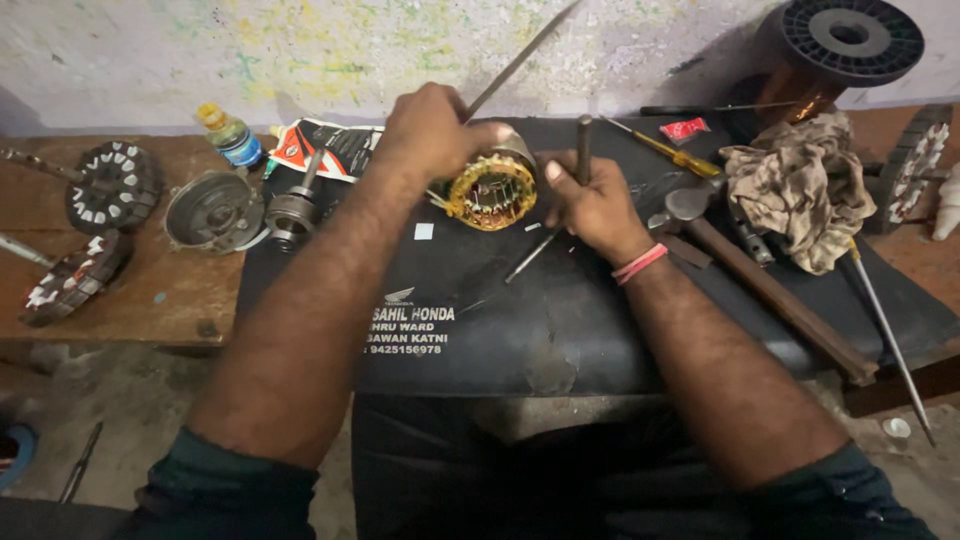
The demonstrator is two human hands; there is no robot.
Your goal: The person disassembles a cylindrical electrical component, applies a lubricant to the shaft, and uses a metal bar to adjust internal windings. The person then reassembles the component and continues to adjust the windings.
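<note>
Copper windings glint on the stator (492, 190), which sits on the black mat (560, 320) at the middle of the bench, tipped on its side between both hands. Left hand (432, 132) reaches in with the forearm stretched forward, knuckles up, fingers wrapped over the stator's top and clamping a long thin rod (520, 62) that slants up to the right. Right hand (592, 205) is just beside the stator, fist closed around an upright punch (582, 150), wrist bent inward, with a pink band (640, 264) on it. One hammer (760, 285) lies right of that hand. One yellow-handled screwdriver (665, 150), one rag (800, 190) and one wire spool (850, 45) lie farther right. Three spare wound stators show: two at the far left (112, 187) (72, 275), one at the far right (912, 165). One bottle (230, 135) stands at the back left.
</note>
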